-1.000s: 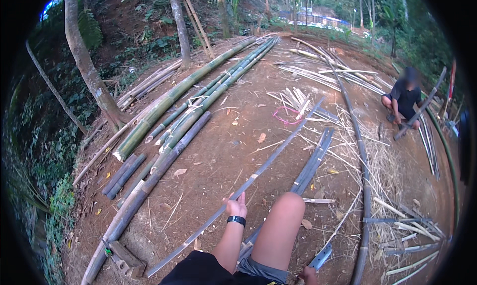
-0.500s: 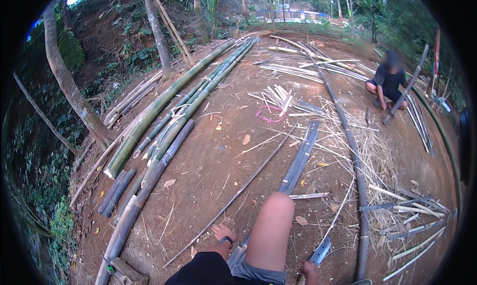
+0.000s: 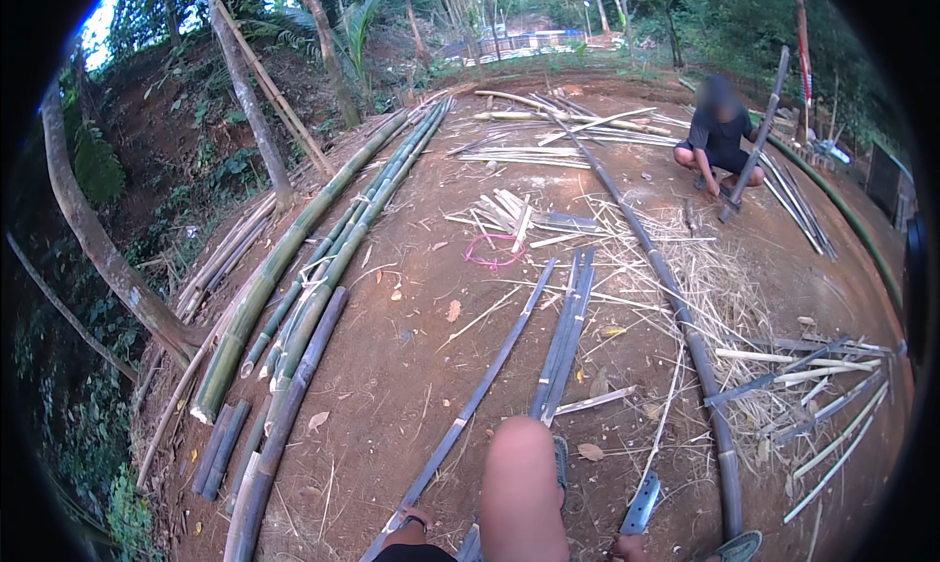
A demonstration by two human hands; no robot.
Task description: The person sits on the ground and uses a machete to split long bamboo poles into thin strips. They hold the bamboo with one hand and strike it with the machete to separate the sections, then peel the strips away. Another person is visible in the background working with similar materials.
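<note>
My left hand (image 3: 416, 518) is closed around the near part of a long, dark split bamboo strip (image 3: 477, 396), which slants away over the dirt. At the lower right, my right hand (image 3: 630, 546) grips a machete (image 3: 642, 503); its broad metal blade, with small holes, points forward just above the ground. My bent knee (image 3: 521, 464) lies between both hands and covers part of a bundle of dark bamboo strips (image 3: 566, 337). The lower frame edge cuts off most of the machete's handle.
Thick green bamboo poles (image 3: 294, 278) lie along the left. A long dark pole (image 3: 676, 298) runs at the right beside pale shavings (image 3: 725, 288) and cut strips (image 3: 832, 376). Farther off, a person (image 3: 723, 136) squats holding an upright bamboo piece (image 3: 759, 131). A pink cord (image 3: 493, 251) lies mid-ground.
My left hand, with fingers spread before, has closed on the bamboo strip. The strip has turned from its narrow edge to its broad dark face. The view has shifted right.
</note>
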